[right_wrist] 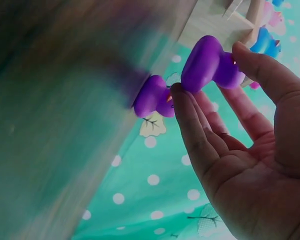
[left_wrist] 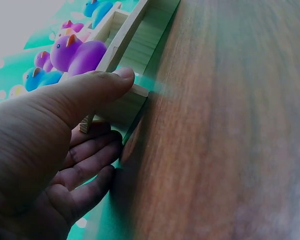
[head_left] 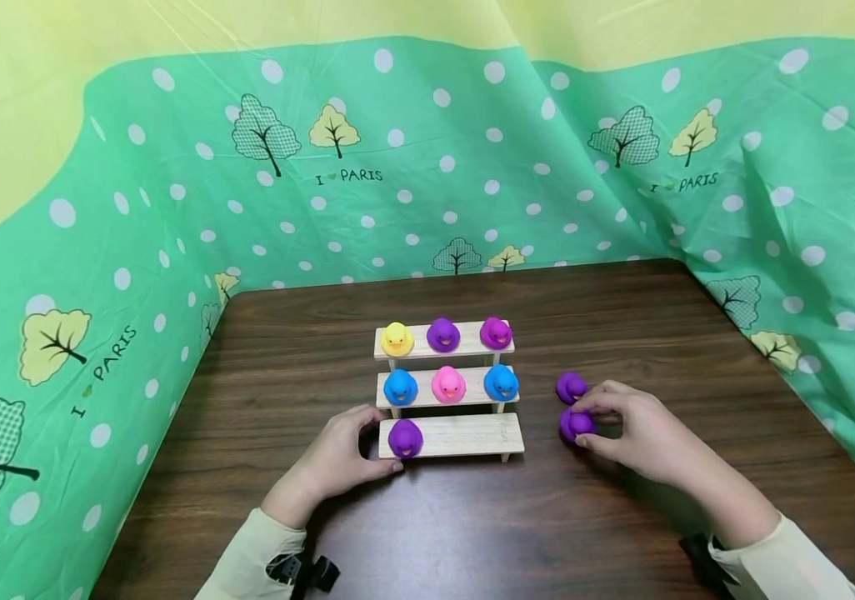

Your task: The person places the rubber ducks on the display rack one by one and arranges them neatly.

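Note:
A three-tier wooden stand (head_left: 465,436) holds small rubber ducks in several colours. My left hand (head_left: 342,450) grips the left end of its lowest step, thumb along the front edge beside a purple duck (head_left: 405,439). The left wrist view shows that thumb (left_wrist: 102,85) against the wood, with the other fingers curled below. To the right of the stand, my right hand (head_left: 641,429) pinches another purple rubber duck (right_wrist: 202,65) between thumb and fingertips. In the right wrist view it is clear of the table. Just behind it a further purple duck (head_left: 570,387) sits on the table.
Yellow (head_left: 397,339), purple (head_left: 443,335) and magenta (head_left: 496,333) ducks line the top step. On the middle step, a pink duck (head_left: 448,384) sits between two blue ones. Dark wooden table (head_left: 270,358) underneath; a green dotted cloth (head_left: 412,150) hangs around its back and sides.

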{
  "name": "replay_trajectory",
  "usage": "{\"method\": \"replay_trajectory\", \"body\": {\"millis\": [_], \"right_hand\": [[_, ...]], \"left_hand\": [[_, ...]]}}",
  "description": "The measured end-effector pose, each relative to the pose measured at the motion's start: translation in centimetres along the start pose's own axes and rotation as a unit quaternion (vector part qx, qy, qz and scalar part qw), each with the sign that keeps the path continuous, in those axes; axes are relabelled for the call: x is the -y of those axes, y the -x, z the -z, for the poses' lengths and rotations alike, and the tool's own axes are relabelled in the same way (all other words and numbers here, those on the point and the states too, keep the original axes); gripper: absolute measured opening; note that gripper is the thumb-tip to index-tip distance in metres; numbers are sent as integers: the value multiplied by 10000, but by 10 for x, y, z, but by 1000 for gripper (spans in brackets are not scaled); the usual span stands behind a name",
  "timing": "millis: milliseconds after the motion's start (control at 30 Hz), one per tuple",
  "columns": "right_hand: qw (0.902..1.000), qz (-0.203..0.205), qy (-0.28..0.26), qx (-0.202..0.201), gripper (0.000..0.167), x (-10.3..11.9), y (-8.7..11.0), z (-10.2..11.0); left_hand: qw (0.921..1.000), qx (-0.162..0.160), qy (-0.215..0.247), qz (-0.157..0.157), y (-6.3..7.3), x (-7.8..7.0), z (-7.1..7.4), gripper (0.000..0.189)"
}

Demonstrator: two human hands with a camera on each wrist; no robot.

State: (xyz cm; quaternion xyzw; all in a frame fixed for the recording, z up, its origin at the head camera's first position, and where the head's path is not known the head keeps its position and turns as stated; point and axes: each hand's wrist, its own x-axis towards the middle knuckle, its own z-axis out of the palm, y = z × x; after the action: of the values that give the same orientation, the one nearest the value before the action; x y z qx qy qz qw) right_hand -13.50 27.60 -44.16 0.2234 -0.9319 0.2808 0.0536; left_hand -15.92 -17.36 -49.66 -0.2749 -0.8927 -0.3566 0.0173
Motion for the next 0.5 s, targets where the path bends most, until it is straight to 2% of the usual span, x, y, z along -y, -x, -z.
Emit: {"method": "replay_trajectory", "body": {"millis": [267,500], "right_hand": [[9986,341,-48,-392,34,12,1,-1],[9985,374,-161,-355,38,24,0,-3]], "left_hand": [[10000,21,38,18,-1,-1,0,50],[10000,25,39,48,-1,0,0,51]]}}
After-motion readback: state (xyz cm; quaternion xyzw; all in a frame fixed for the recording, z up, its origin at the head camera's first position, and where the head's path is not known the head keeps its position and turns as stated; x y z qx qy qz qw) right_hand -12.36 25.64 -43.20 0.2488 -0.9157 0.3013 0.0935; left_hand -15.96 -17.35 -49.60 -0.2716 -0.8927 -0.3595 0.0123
